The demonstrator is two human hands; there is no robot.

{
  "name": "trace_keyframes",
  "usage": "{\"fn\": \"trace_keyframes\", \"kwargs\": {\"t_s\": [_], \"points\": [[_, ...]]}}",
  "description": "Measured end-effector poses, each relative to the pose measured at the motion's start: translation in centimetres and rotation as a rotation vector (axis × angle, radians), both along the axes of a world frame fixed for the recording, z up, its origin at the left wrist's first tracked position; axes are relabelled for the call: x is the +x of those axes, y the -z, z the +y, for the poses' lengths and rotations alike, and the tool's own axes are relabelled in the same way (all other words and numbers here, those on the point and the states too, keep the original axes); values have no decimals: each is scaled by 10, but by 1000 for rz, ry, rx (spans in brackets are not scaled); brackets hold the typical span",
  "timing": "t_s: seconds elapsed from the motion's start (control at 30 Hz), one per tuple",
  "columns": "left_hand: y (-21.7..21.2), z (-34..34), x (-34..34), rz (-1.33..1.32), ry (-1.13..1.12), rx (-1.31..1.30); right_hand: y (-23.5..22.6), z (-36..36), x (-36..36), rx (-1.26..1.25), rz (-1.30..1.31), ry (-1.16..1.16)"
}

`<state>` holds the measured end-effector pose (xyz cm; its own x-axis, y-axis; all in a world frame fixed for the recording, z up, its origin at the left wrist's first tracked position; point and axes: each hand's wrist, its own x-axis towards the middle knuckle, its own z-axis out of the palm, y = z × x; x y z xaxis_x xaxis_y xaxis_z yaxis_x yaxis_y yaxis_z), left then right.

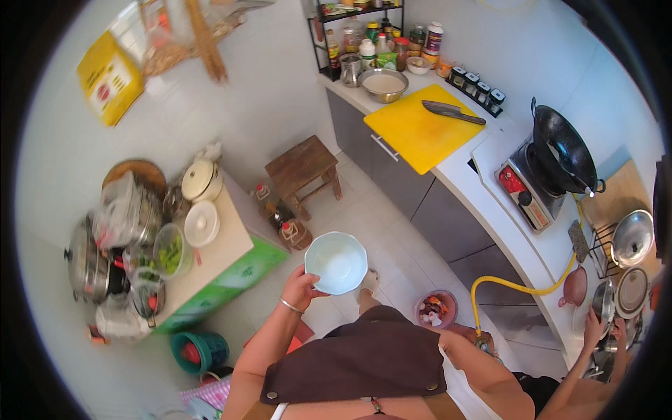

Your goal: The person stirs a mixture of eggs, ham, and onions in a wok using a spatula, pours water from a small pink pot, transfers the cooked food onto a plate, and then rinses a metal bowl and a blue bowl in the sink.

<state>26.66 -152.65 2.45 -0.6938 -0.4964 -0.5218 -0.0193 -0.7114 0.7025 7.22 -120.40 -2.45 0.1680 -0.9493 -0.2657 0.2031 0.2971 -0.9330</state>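
My left hand [302, 288], with a bracelet at the wrist, grips the rim of a pale blue bowl [336, 260]. The fingers close on the bowl's lower left edge, and I see nothing inside it. The bowl is held in the air above the tiled floor, in front of my brown apron [357, 357]. Of my right arm only the upper part [483, 367] shows; the hand is out of the picture.
Another person's hands [595, 327] work among pans at the far right. A knife [453, 112] lies on a yellow cutting board [413, 136], near a wok [563, 150] on a stove. Left stands a crowded cabinet [234, 238]; a stool [302, 166] and a scrap bin [420, 297] stand on the floor.
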Motion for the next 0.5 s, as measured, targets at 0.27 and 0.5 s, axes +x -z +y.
{"fn": "trace_keyframes", "kwargs": {"t_s": [0.27, 0.5], "points": [[-20, -113, -191, -34, 164, 130, -58, -136, -140, 294, -88, 861], [31, -208, -380, -67, 256, 267, -76, -237, -189, 167, 154, 831]]}}
